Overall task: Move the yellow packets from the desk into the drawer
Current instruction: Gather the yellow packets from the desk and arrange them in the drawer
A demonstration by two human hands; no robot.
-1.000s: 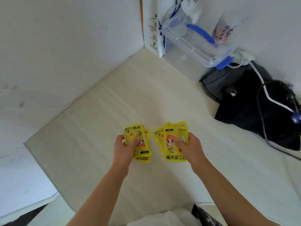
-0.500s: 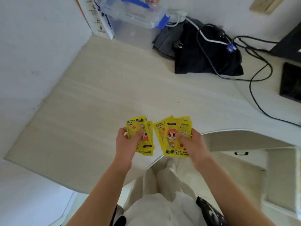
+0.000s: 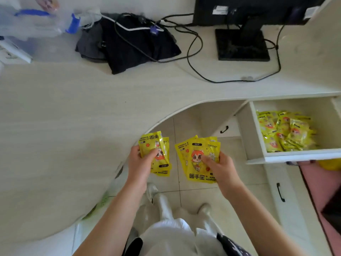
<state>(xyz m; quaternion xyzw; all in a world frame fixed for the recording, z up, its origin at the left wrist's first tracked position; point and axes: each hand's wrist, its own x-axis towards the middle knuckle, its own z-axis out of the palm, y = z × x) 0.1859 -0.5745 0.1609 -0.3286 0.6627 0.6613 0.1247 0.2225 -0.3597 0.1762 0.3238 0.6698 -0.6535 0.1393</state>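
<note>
Two fans of yellow hand-warmer packets are hanging over the tiled floor, off the curved edge of the pale counter. The open drawer at right is holding a heap of more yellow packets. The right hand is pinching the larger fan, its thumb lying across the front; the left hand is pinching the smaller fan likewise.
</note>
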